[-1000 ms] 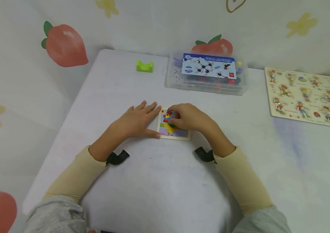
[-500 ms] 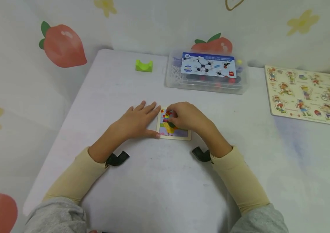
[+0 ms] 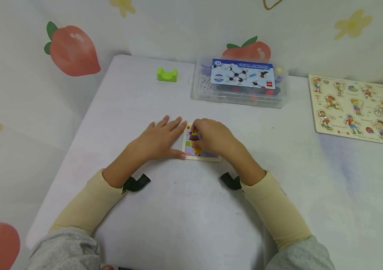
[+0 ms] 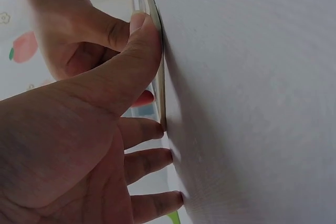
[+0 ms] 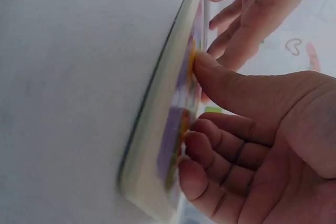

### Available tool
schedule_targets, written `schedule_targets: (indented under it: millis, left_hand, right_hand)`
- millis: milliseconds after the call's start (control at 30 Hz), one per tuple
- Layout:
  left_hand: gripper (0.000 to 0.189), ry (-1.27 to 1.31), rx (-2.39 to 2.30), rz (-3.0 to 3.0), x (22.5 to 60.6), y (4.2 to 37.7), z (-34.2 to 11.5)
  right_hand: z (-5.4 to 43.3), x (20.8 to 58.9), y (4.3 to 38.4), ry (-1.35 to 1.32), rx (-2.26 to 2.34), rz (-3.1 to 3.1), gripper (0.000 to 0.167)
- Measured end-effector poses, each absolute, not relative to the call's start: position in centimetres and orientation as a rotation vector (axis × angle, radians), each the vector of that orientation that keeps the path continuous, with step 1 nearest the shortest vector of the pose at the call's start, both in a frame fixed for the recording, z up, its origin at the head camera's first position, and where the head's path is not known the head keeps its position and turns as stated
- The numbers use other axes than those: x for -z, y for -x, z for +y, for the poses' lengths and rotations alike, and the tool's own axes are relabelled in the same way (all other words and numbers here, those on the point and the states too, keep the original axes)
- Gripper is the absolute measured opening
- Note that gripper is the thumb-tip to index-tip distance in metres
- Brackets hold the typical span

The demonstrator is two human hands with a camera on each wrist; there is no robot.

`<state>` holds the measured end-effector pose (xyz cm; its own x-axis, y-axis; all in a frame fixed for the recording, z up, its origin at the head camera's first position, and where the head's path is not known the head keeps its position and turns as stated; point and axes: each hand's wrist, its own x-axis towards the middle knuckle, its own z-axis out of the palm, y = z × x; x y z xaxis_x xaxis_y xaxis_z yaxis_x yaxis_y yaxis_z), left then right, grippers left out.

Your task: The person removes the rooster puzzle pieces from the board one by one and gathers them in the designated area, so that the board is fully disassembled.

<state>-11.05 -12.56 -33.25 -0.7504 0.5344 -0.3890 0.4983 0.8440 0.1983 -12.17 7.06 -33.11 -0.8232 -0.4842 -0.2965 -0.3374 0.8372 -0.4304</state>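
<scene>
A small square picture puzzle with a pale wooden border (image 3: 203,159) lies on the table, showing a colourful rooster (image 3: 194,135). My left hand (image 3: 155,141) is spread at its left side, thumb at the near corner and index finger at the far one. Over the right part of the picture, my right hand (image 3: 215,137) has its fingers bent and thumb lowered onto the face. In the right wrist view, thumb and bent fingertips touch the picture (image 5: 170,137) apart from each other. Whether they pinch a loose piece is hidden.
A clear plastic case (image 3: 238,98) with a molecule-model label stands at the back. Left of it sits a lime-green notched block (image 3: 167,75). A wooden board with figures of children (image 3: 360,107) lies at the right. Black straps (image 3: 137,183) stick out by the wrists.
My right hand has shifted slightly left over the puzzle, and its thumb now covers more of the rooster's body. The left hand and the puzzle have stayed in place.
</scene>
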Motion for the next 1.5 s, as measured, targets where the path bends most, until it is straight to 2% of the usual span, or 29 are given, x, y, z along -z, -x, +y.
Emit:
schedule_targets:
  millis: [367, 867, 1133, 1367, 1500]
  left_hand:
    - [0.104, -0.767, -0.090, 2.590, 33.37, 11.00, -12.42]
    - [0.105, -0.760, -0.084, 2.583, 33.51, 11.07, -12.43]
    - [0.104, -0.778, -0.073, 2.593, 33.62, 11.10, -12.44]
    - [0.104, -0.776, -0.075, 2.589, 33.61, 11.16, -12.49]
    - [0.103, -0.788, -0.075, 2.598, 33.52, 11.10, -12.55]
  right_hand:
    - [7.23, 33.57, 12.60, 0.566, 0.620, 2.574, 0.058]
    - [7.62, 33.52, 12.90, 0.610, 0.712, 2.580, 0.059]
    - [7.82, 33.30, 12.95, 0.650, 0.802, 2.618, 0.043]
    - [7.96, 33.52, 12.91, 0.702, 0.886, 2.678, 0.018]
    - [7.95, 33.45, 12.86, 0.739, 0.918, 2.679, 0.012]
